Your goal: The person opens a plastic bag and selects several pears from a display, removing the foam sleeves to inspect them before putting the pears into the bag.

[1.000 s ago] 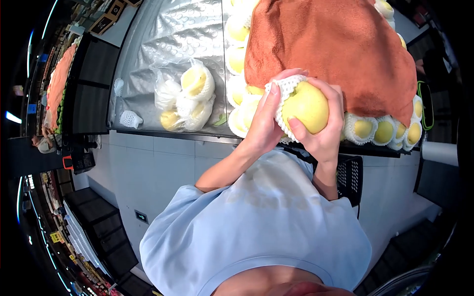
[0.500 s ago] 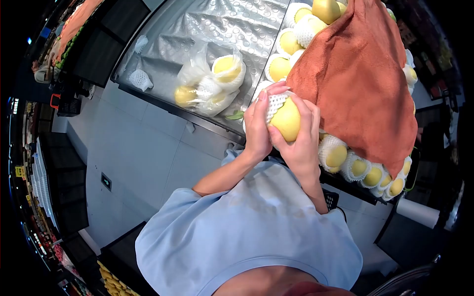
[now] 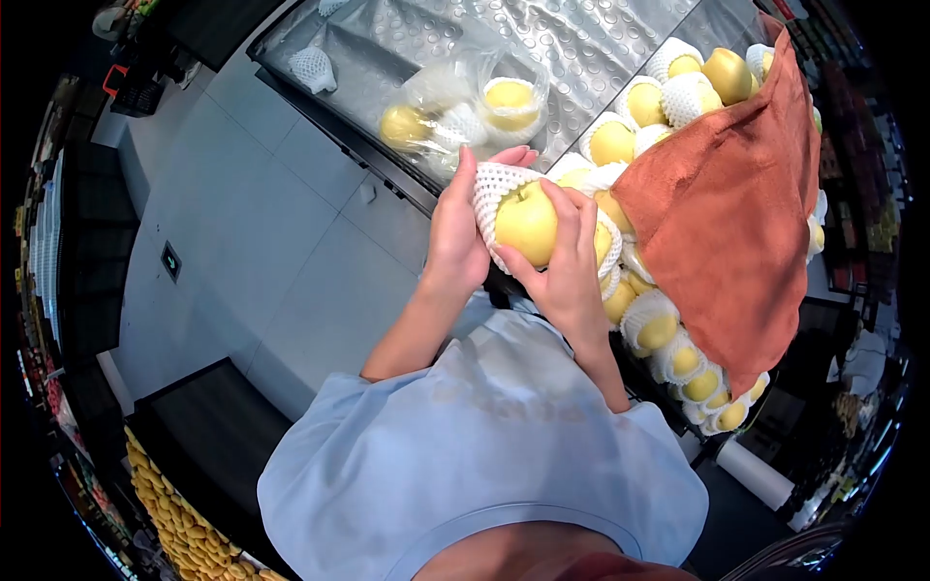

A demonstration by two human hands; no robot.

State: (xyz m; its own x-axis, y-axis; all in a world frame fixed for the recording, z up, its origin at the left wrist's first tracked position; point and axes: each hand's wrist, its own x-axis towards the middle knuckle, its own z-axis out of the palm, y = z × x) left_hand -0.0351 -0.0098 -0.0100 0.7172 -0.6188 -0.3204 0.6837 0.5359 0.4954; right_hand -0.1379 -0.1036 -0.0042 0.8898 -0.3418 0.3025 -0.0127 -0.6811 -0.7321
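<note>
A round yellow pear [image 3: 526,225] is held between both hands at the edge of the display stand. A white foam net [image 3: 491,191] wraps its left side, leaving the front and right side bare. My left hand [image 3: 455,230] cups the netted side, its fingers partly hidden behind the fruit. From the right, my right hand [image 3: 570,266] grips the bare skin with thumb and fingers. Just beyond my hands lies a clear plastic bag [image 3: 465,82] holding several yellow pears, some in foam nets.
Several netted pears [image 3: 612,143] are piled on the right, partly under a rust-brown cloth [image 3: 722,203]. Silver bubble-textured lining [image 3: 601,44] covers the stand, with a loose foam net [image 3: 313,70] on it. Grey floor tiles [image 3: 300,203] lie left. A white roll [image 3: 756,474] is at lower right.
The view has shifted, so the stand appears further up and right. The pear has been turned, showing its stem end. My left hand has opened out along the foam net.
</note>
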